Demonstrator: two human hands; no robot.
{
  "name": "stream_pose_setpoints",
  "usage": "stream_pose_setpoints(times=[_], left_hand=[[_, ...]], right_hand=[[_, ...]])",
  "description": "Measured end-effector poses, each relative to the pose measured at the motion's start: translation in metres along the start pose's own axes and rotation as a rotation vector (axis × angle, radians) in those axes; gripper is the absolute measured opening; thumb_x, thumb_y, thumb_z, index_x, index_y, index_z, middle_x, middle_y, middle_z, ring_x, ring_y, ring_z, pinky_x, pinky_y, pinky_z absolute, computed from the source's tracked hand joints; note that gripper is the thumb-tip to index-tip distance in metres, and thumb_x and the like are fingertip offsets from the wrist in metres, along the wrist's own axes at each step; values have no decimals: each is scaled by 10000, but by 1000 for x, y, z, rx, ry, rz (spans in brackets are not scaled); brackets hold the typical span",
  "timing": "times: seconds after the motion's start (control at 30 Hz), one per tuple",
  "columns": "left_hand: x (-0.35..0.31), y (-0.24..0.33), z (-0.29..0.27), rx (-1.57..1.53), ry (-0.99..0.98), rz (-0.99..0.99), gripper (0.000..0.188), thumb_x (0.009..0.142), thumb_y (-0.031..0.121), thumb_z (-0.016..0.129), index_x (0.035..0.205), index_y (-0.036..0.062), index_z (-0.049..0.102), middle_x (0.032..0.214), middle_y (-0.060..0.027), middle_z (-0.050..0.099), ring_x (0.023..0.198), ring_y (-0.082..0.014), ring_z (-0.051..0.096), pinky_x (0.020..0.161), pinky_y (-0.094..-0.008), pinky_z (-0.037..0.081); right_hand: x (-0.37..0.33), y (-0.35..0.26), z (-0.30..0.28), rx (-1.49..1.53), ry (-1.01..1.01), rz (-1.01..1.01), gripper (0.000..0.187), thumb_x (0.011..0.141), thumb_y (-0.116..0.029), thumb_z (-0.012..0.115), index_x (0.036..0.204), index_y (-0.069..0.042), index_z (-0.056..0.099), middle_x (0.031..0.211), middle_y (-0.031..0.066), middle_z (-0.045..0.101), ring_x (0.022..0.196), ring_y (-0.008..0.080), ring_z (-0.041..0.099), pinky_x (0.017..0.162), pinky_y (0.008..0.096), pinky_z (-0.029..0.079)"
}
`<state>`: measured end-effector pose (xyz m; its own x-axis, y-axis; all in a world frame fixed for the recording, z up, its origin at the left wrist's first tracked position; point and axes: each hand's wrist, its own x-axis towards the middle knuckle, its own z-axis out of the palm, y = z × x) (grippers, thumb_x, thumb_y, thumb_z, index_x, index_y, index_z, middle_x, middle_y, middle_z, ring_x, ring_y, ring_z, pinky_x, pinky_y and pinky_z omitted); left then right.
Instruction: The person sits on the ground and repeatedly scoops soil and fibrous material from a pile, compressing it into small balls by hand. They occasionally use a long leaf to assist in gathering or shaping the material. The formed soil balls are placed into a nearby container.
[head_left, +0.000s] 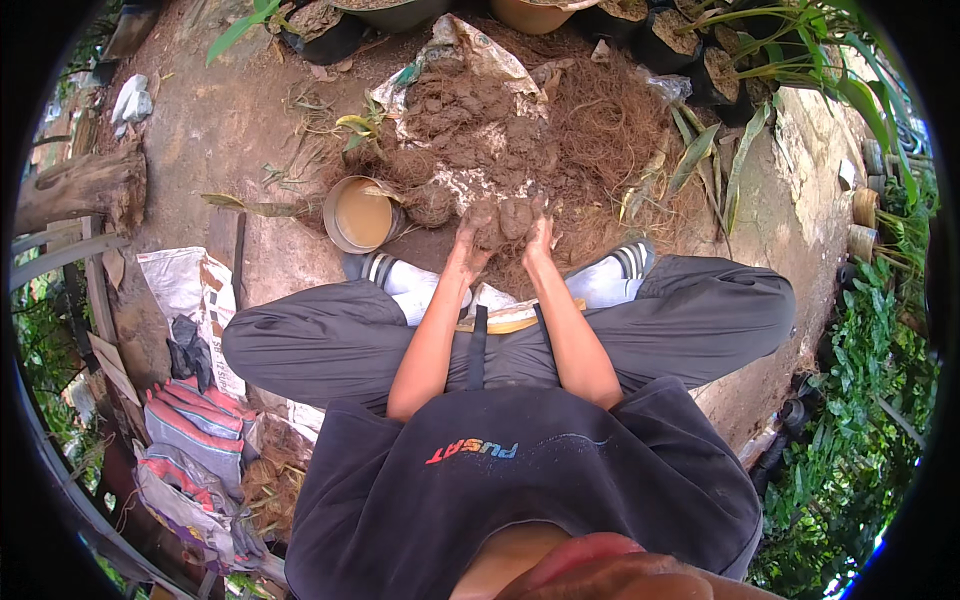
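Note:
Sitting cross-legged on the ground, I hold both hands together in front of my shins. My left hand [474,238] and my right hand [540,232] are coated in mud and cup a rounded lump of wet mud [515,217] from its two sides. Just beyond them, a heap of brown mud [465,105] is spread over a white sack [490,55]. Left of my hands lies a ball of brown fibre and mud [430,205]. A round container of murky brown water [362,214] stands beside that ball.
Loose brown fibre [610,120] is piled right of the mud. Black plant bags [715,75] line the far right, with long leaves [695,160] reaching over the ground. Folded sacks [195,430] lie at the left, below a wooden log [85,190].

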<state>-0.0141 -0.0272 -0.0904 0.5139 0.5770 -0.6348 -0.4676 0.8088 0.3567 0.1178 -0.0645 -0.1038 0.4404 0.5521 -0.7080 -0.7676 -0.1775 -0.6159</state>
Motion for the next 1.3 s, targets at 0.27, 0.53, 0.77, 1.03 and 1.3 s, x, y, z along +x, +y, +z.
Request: stream_pose_setpoints(times=[0.27, 0.53, 0.77, 1.03, 1.3], left_hand=[[-4, -13, -4, 134, 13, 131, 511, 876, 378, 586, 1323, 149, 492, 1309, -72, 523, 1186, -251, 516, 967, -461, 445], [-26, -9, 16, 246, 122, 150, 490, 854, 321, 639, 1255, 67, 517, 1212, -83, 580, 1108, -211, 567, 944, -389, 472], [-13, 0, 14, 243, 105, 361, 401, 852, 97, 660, 1223, 58, 512, 1173, -58, 572, 1046, -177, 572, 897, -325, 487], [-24, 7, 30, 779, 180, 799, 528, 736, -16, 724, 1207, 62, 497, 1170, -47, 518, 1079, -164, 525, 969, -299, 417], [-40, 2, 82, 1687, 252, 1125, 462, 740, 326, 719, 1124, 98, 603, 1280, -139, 500, 1288, -346, 362, 1092, -486, 268]], right_hand=[[2, 14, -2, -737, 213, -389, 475, 912, -396, 564, 810, 62, 638, 614, 135, 614, 668, 307, 619, 656, 439, 464], [-14, 14, 14, -934, -10, -588, 485, 920, -367, 539, 1179, 37, 466, 1242, 270, 431, 1196, 416, 382, 1019, 490, 281], [-42, -19, 31, -788, 163, -654, 413, 921, -364, 574, 1094, -2, 477, 1087, 182, 491, 1097, 361, 436, 985, 449, 314], [-40, 3, 39, -391, -254, -471, 371, 986, -340, 501, 1128, -15, 608, 1187, 87, 605, 1119, 194, 530, 1003, 340, 369], [-36, -7, 21, 324, -285, 354, 531, 955, -495, 442, 1211, -46, 563, 1158, 98, 605, 1094, 230, 560, 956, 391, 446]])
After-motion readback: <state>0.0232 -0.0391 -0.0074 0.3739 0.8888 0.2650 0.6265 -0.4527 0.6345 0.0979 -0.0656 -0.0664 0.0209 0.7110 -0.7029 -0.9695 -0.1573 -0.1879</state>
